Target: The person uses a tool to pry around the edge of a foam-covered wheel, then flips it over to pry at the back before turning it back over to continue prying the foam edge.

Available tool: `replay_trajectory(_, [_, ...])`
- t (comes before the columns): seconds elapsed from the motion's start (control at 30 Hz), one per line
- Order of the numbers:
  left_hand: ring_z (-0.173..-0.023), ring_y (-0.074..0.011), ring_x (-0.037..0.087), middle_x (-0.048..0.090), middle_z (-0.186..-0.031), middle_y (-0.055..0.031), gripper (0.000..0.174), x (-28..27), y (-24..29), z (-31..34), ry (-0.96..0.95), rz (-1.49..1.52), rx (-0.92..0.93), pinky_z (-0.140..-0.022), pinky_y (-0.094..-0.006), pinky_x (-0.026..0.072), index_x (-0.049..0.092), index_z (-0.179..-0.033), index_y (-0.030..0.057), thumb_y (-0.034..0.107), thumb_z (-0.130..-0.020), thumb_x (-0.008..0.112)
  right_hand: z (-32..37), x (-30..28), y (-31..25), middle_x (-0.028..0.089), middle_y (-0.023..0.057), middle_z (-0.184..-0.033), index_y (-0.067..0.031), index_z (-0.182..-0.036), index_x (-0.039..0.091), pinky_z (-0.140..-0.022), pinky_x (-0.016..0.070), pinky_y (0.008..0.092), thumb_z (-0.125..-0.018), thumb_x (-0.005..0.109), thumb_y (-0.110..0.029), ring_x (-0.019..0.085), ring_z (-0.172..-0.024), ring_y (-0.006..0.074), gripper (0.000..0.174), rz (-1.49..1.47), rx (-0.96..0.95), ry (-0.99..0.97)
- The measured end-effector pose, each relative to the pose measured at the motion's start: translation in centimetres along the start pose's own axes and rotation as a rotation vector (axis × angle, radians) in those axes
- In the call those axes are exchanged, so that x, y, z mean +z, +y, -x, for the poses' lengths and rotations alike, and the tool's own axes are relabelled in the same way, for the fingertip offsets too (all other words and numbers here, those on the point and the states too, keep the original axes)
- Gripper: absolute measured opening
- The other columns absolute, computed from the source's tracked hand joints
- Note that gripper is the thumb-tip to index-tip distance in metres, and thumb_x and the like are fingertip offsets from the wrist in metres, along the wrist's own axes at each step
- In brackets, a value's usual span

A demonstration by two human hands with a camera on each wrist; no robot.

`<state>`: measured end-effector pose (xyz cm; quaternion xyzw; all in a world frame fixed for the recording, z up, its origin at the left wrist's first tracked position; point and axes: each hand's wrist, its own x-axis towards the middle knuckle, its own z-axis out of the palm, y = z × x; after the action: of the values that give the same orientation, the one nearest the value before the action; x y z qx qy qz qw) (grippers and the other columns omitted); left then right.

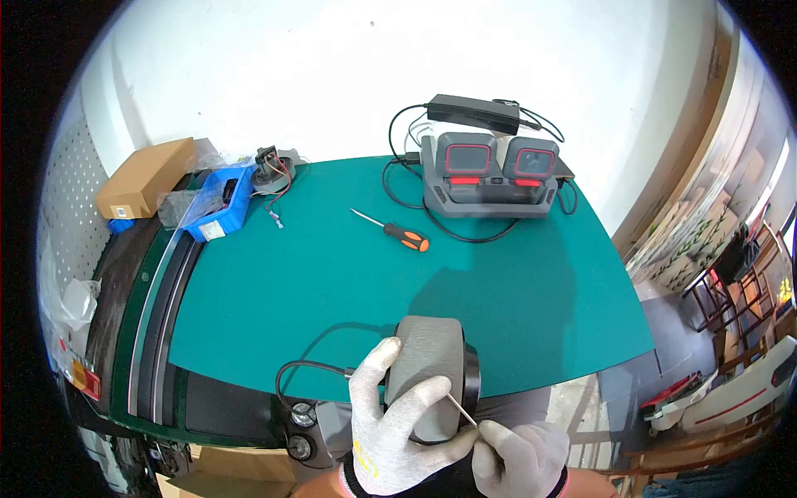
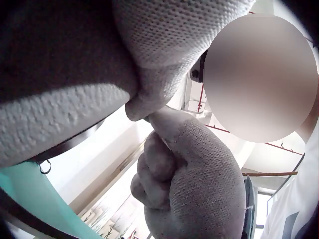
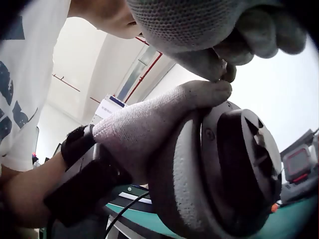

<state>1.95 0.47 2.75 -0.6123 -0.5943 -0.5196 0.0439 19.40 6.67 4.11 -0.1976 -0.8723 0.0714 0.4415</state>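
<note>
My gloved left hand (image 1: 397, 436) grips a rounded grey housing (image 1: 427, 353) near the table's front edge, its fingers spread over the textured shell. On the housing's right side sits a black round part (image 1: 472, 373), seen in the right wrist view as a recessed black ring (image 3: 234, 172). Close by, my gloved right hand (image 1: 527, 452) pinches a thin pale rod (image 1: 462, 410) between thumb and fingertips. The rod slants up to the left index fingertip at the housing's side. In the left wrist view, the right hand's fingers (image 2: 159, 159) are curled in.
An orange-and-black screwdriver (image 1: 407, 238) lies on the green tabletop (image 1: 290, 282). At the back stand a grey dock with two red-framed devices (image 1: 490, 199) and a black power adapter (image 1: 473, 113). Left are a blue bin (image 1: 237, 212), a wired part (image 1: 272, 173) and a cardboard box (image 1: 148, 176).
</note>
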Motion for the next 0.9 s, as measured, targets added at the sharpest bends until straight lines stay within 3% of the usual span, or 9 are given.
replay_trajectory(0.33, [-0.133, -0.0465, 0.043, 0.037, -0.149, -0.0257, 0.104, 0.1, 0.2, 0.5, 0.002, -0.009, -0.024, -0.11, -0.053, 0.0407, 0.044, -0.145, 0.0075, 0.022, -0.057, 0.097, 1.0, 0.0, 0.4, 0.059, 0.0095, -0.064, 0.001, -0.105, 0.067, -0.05, 0.0441, 0.0407, -0.087, 0.07, -0.006, 0.058, -0.052, 0.0284, 0.02, -0.149, 0.088, -0.008])
replay_trajectory(0.47, [-0.133, -0.0465, 0.044, 0.037, -0.148, -0.0257, 0.101, 0.3, 0.0, 0.5, 0.02, -0.017, -0.017, -0.109, -0.0521, 0.0424, 0.046, -0.144, 0.0069, 0.023, -0.057, 0.097, 0.3, -1.4, 0.0, 0.062, 0.0118, -0.067, 0.0017, -0.105, 0.069, -0.053, 0.0464, 0.0406, -0.086, 0.069, -0.005, 0.06, -0.054, 0.0305, 0.02, -0.18, 0.13, 0.001])
replay_trajectory(0.53, [-0.13, -0.0447, 0.048, 0.037, -0.146, -0.0245, 0.095, 0.6, -0.3, 0.6, 0.048, 0.013, -0.042, -0.103, -0.0517, 0.0473, 0.054, -0.134, 0.0115, 0.024, -0.052, 0.1, 0.0, -1.7, 0.0, 0.062, 0.0122, -0.067, 0.002, -0.106, 0.069, -0.053, 0.0469, 0.0405, -0.086, 0.069, -0.005, 0.06, -0.055, 0.0308, 0.021, -0.18, 0.142, -0.019])
replay_trajectory(0.63, [-0.13, -0.0444, 0.048, 0.037, -0.146, -0.024, 0.092, 0.5, -0.4, 0.7, 0.054, 0.046, -0.052, -0.104, -0.0515, 0.047, 0.057, -0.132, 0.0123, 0.026, -0.051, 0.1, -0.2, -1.7, 0.0, 0.062, 0.0117, -0.067, 0.0022, -0.106, 0.069, -0.053, 0.0464, 0.0403, -0.086, 0.069, -0.004, 0.06, -0.054, 0.0305, 0.021, -0.169, 0.138, -0.023])
replay_trajectory(0.73, [-0.132, -0.0464, 0.045, 0.037, -0.148, -0.0255, 0.099, 0.1, -0.1, 0.6, 0.012, -0.012, 0.014, -0.107, -0.0506, 0.0445, 0.048, -0.143, 0.0063, 0.025, -0.059, 0.097, -0.7, -1.7, 0.0, 0.061, 0.0109, -0.066, 0.0014, -0.105, 0.071, -0.052, 0.0454, 0.0394, -0.084, 0.07, -0.004, 0.059, -0.054, 0.0296, 0.021, -0.167, 0.164, -0.064])
replay_trajectory(0.9, [-0.132, -0.0457, 0.045, 0.037, -0.149, -0.0255, 0.095, 0.0, -0.1, 0.5, 0.009, -0.004, 0.014, -0.107, -0.049, 0.0457, 0.05, -0.141, 0.0058, 0.024, -0.059, 0.097, -2.2, -2.5, 0.1, 0.054, 0.0084, -0.06, -0.0002, -0.102, 0.074, -0.047, 0.041, 0.0381, -0.081, 0.072, -0.001, 0.055, -0.049, 0.0257, 0.021, -0.139, 0.081, -0.062])
